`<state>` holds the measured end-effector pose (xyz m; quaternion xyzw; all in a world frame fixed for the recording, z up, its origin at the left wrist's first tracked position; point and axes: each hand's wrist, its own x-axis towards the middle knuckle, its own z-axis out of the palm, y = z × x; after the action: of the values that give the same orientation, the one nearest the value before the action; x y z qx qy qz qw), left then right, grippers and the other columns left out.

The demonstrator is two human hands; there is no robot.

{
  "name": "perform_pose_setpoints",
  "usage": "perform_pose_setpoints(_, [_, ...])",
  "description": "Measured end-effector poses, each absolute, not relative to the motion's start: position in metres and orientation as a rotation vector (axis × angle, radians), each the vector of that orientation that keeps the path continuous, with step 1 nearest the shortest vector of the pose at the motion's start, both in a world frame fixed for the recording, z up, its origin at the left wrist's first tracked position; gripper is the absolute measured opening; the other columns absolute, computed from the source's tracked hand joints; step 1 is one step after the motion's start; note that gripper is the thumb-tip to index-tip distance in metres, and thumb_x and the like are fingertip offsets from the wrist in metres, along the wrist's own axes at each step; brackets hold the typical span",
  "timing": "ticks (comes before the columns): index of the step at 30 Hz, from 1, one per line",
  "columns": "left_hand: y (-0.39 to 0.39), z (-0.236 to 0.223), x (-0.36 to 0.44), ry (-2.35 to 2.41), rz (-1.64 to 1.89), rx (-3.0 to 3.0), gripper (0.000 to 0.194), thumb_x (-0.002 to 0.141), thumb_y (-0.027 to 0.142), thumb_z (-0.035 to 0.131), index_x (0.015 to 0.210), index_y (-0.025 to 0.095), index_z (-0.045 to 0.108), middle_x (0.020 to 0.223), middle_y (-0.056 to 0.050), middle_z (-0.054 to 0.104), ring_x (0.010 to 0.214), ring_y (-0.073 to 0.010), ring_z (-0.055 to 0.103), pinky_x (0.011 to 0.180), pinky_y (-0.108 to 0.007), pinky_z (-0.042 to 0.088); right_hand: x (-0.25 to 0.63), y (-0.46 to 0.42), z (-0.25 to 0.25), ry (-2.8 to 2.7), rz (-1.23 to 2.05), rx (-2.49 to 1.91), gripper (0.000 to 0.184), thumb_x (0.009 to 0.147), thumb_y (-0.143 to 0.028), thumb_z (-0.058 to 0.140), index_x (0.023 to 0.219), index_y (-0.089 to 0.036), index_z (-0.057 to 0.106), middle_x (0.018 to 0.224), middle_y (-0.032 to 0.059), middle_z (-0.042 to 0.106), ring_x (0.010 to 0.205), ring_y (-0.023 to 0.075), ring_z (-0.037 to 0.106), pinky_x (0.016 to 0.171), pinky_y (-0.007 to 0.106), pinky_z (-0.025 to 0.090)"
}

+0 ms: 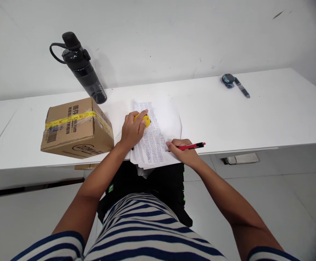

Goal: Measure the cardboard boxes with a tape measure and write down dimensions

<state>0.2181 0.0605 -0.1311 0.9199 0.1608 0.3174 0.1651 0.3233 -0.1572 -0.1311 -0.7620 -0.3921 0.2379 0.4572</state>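
My left hand (133, 129) is closed over a small rounded yellow object with black parts, which looks like a tape measure (146, 121). It rests on the upper part of a stack of paper sheets (171, 119). Dense handwriting in columns covers the left side of the top sheet. At the stack's lower right, my right hand (184, 150) grips a red and black pen (192, 146). The pen points left, and fingers partly hide its tip, so I cannot tell whether it touches the paper.
A taped cardboard box (73, 127) sits left of the papers on the white table (242, 119). Behind it stands a dark water bottle (86, 72). A dark wristwatch (228, 80) lies at the back right. The wall runs along the table's far edge.
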Motion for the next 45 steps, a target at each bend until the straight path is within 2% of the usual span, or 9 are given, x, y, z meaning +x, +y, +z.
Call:
perform_pose_setpoints(6, [0.061,-0.13,0.218,0.486,0.903,2.576,0.049,0.101,0.043,0.028,0.136,0.02,0.054,0.118,-0.013,0.054,0.107,-0.0254,0.049,0.094,-0.042,0.045,0.322,-0.159,-0.132,-0.942,0.528,-1.904,0.048,0.088,-0.05,0.05,0.051,-0.023,0.036,0.05,-0.0028,0.038,0.051,0.0129,0.037,0.052,0.029,0.029])
perform_pose_setpoints(11, [0.061,-0.131,0.219,0.473,0.941,2.553,0.046,0.101,0.041,0.031,0.136,0.018,0.049,0.123,-0.013,0.057,0.11,-0.0247,0.05,0.098,-0.042,0.043,0.323,-0.156,-0.129,-0.924,0.614,-1.875,0.047,0.087,-0.051,0.052,0.051,-0.023,0.039,0.053,-0.0011,0.046,0.054,0.0142,0.043,0.053,0.029,0.033])
perform_pose_setpoints(17, [0.06,-0.13,0.219,0.472,0.943,2.55,0.038,0.1,0.035,0.034,0.126,0.017,0.054,0.122,-0.013,0.059,0.112,-0.0245,0.051,0.099,-0.041,0.044,0.322,-0.157,-0.131,-0.898,0.559,-1.876,0.048,0.086,-0.049,0.052,0.051,-0.023,0.032,0.051,-0.0029,0.039,0.053,0.0129,0.038,0.052,0.028,0.03])
perform_pose_setpoints(27, [0.059,-0.129,0.218,0.543,0.86,2.573,0.042,0.1,0.035,0.035,0.134,0.021,0.054,0.12,-0.011,0.056,0.107,-0.0239,0.049,0.091,-0.039,0.046,0.322,-0.156,-0.129,-0.901,0.553,-1.867,0.049,0.085,-0.046,0.052,0.051,-0.024,0.024,0.05,-0.005,0.03,0.049,0.011,0.03,0.049,0.028,0.025])
perform_pose_setpoints(34, [0.06,-0.13,0.219,0.54,0.864,2.593,0.044,0.099,0.031,0.036,0.137,0.023,0.055,0.118,-0.011,0.054,0.106,-0.0234,0.048,0.09,-0.037,0.046,0.326,-0.156,-0.127,-0.883,0.586,-1.883,0.044,0.086,-0.049,0.054,0.052,-0.021,0.047,0.052,-0.0017,0.045,0.054,0.014,0.044,0.053,0.028,0.035])
perform_pose_setpoints(38, [0.06,-0.129,0.219,0.54,0.864,2.595,0.043,0.099,0.032,0.037,0.137,0.023,0.056,0.117,-0.011,0.054,0.105,-0.0231,0.048,0.09,-0.037,0.046,0.326,-0.154,-0.13,-0.847,0.485,-1.85,0.034,0.086,-0.051,0.058,0.072,-0.02,0.064,0.067,0.0008,0.059,0.065,0.0166,0.055,0.062,0.03,0.044])
perform_pose_setpoints(41, [0.06,-0.129,0.219,0.547,0.854,2.595,0.043,0.099,0.031,0.037,0.137,0.023,0.056,0.118,-0.01,0.054,0.107,-0.0232,0.048,0.089,-0.036,0.046,0.328,-0.148,-0.136,-0.926,0.301,-1.847,0.029,0.084,-0.047,0.063,0.099,-0.022,0.066,0.09,0.004,0.062,0.073,0.0173,0.057,0.069,0.033,0.049])
perform_pose_setpoints(43, [0.06,-0.129,0.218,0.544,0.855,2.592,0.043,0.099,0.031,0.037,0.137,0.023,0.056,0.118,-0.011,0.054,0.107,-0.0234,0.048,0.089,-0.036,0.046,0.332,-0.143,-0.139,-0.916,0.242,-1.882,0.046,0.084,-0.042,0.063,0.125,-0.022,0.055,0.111,0.0093,0.059,0.073,0.0172,0.056,0.068,0.036,0.052])
perform_pose_setpoints(45, [0.06,-0.129,0.217,0.537,0.862,2.59,0.043,0.1,0.032,0.036,0.137,0.023,0.056,0.118,-0.011,0.054,0.107,-0.0234,0.048,0.088,-0.036,0.046,0.336,-0.14,-0.141,-0.873,0.285,-1.924,0.067,0.084,-0.038,0.061,0.144,-0.022,0.035,0.129,0.0148,0.054,0.073,0.0175,0.058,0.068,0.039,0.054])
